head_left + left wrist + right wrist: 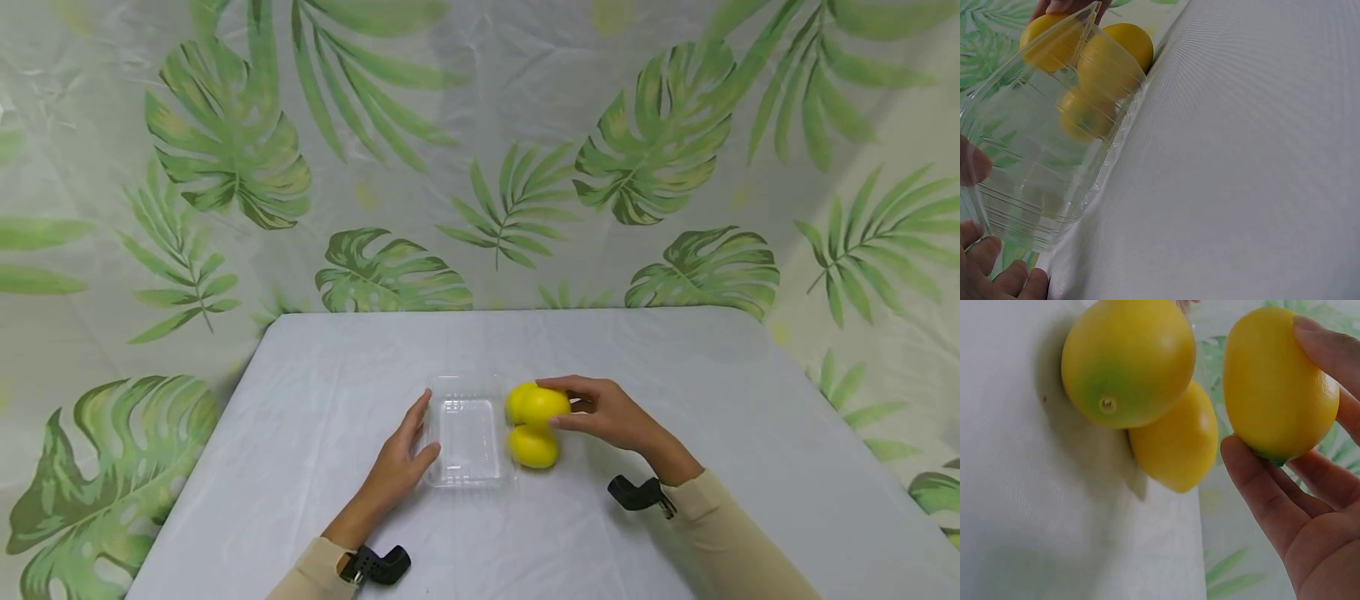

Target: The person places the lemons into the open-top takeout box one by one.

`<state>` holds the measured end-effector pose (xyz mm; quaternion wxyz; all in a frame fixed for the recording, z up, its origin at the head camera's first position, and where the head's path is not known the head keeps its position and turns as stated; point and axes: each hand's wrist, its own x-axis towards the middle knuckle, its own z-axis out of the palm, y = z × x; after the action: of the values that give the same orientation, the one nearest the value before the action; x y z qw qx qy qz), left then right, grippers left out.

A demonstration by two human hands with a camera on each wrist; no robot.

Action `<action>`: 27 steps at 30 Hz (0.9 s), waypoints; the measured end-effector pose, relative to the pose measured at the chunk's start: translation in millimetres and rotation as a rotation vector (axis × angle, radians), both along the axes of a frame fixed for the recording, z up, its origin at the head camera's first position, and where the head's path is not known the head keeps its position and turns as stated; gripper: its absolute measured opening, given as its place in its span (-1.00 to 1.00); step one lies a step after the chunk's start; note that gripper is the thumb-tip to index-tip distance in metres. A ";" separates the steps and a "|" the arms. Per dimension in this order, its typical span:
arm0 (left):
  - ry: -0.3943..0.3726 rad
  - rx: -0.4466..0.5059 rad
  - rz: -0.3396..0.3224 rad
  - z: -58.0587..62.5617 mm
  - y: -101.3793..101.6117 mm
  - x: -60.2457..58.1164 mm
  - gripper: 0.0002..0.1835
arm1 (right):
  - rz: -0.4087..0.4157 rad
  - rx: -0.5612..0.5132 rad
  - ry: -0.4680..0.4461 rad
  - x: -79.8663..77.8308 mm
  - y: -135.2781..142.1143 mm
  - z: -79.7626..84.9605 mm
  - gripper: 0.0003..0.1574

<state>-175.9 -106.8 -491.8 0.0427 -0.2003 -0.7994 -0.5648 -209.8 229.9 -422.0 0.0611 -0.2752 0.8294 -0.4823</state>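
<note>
A yellow lemon [545,406] is pinched between the thumb and fingertips of my right hand [618,414], raised above the table, its green-tinged tip downward in the right wrist view. Two more lemons lie on the table close together: a nearer lemon [533,450] and a farther lemon [515,402], partly covered by the held one in the head view. Just left of them sits a clear plastic box [468,442] with nothing in it. At its left side, my left hand [395,467] holds the wall, thumb over the rim and fingers along the outside.
White cloth covers the table [337,375]. Behind it hangs a pale curtain [517,108] printed with green leaves. A black wrist camera [375,567] is strapped to the left wrist, and another wrist camera [637,493] to the right.
</note>
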 end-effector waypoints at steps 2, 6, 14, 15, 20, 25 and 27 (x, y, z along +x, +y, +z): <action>-0.011 0.000 0.003 9.3 0.8 4.5 -0.21 | 0.010 -0.005 -0.009 0.7 -4.0 1.7 -0.38; -0.046 0.003 -0.007 26.2 1.6 12.5 -0.22 | 0.037 -0.020 -0.022 2.8 -11.6 5.7 -0.38; -0.016 -0.004 0.001 -0.6 -0.2 -1.3 -0.21 | 0.074 -0.039 -0.011 6.4 -25.3 9.3 -0.37; -0.015 -0.007 0.001 -3.2 -0.8 -2.7 -0.21 | 0.078 -0.040 -0.015 6.7 -27.3 9.4 -0.37; -0.037 0.001 0.001 -7.7 -2.6 -5.5 -0.19 | 0.095 -0.046 -0.036 7.6 -37.8 9.3 -0.38; -0.043 -0.016 0.009 -6.0 -2.6 -5.0 -0.20 | 0.109 -0.048 -0.037 9.6 -47.8 9.7 -0.39; -0.021 -0.015 0.009 -4.3 -2.2 -4.0 -0.20 | 0.113 -0.045 -0.031 9.7 -51.7 9.5 -0.39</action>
<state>-180.0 -109.0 -496.1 0.0352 -0.1911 -0.8049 -0.5607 -200.1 178.1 -412.5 0.0948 -0.3152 0.8005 -0.5009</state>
